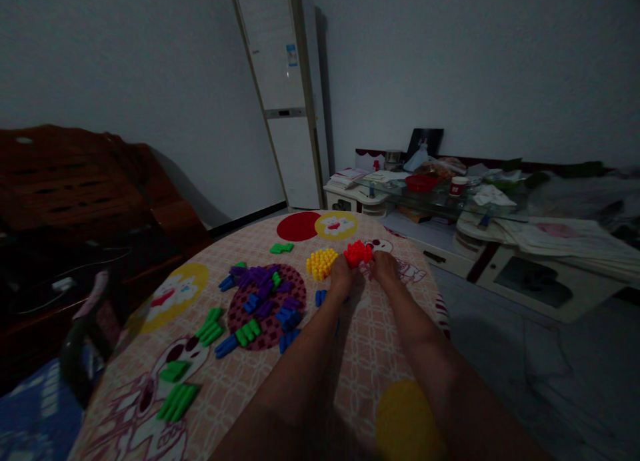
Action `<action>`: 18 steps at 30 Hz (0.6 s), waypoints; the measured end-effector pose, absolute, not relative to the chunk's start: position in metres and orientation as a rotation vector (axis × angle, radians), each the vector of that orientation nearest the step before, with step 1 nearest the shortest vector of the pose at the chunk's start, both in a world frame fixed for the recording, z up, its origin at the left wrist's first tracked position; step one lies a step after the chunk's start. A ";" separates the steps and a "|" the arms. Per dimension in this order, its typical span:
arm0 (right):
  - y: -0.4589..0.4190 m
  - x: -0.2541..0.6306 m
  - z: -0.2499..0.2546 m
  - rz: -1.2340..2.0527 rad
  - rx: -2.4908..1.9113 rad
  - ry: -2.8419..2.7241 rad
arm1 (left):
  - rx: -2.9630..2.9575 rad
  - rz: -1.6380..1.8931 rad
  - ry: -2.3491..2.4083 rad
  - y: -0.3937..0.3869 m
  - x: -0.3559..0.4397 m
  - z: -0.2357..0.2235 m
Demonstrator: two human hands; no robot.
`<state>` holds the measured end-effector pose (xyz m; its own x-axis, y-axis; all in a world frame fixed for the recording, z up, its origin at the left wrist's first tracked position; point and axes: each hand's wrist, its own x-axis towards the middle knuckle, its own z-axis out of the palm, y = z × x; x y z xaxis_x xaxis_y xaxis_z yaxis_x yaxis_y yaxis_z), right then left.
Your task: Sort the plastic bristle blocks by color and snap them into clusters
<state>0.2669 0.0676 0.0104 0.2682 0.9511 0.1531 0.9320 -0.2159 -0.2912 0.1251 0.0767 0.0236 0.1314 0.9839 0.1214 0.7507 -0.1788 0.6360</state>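
- Grip closure cannot be told for the left hand [342, 274] or right hand [385, 268].
- Red toy pieces [357, 253] are touched by both, right of frame centre.
- Yellow toy pieces [321, 264] are clustered near frame centre.

Red pieces [356, 253] show between left hand [342, 274] and right hand [385, 267]; leftward, yellow pieces [321, 263], blue pieces [288, 318], purple pieces [256, 275], green pieces [178, 402]; beneath, white-latticed pink cloth [367, 341].

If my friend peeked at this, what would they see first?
Probably the bright red cluster between the left hand and right hand, with a bumpy yellow cluster left of it. Next, the green pieces, blue pieces and purple pieces scattered mostly farther left on the tablecloth.
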 end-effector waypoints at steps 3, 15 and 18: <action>0.069 0.269 0.007 0.051 -2.216 -1.680 | 2.007 0.798 1.653 0.077 0.129 0.024; 0.069 0.267 0.012 0.105 -2.179 -1.692 | 2.058 0.825 1.593 0.083 0.139 0.022; 0.069 0.267 0.013 0.120 -2.191 -1.699 | 2.038 0.832 1.624 0.083 0.141 0.022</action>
<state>0.2669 0.0691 0.0131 0.2714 0.9502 0.1534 0.9192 -0.2086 -0.3339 0.1415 0.0826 0.0219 0.1460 0.9688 0.2004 0.7285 -0.2423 0.6408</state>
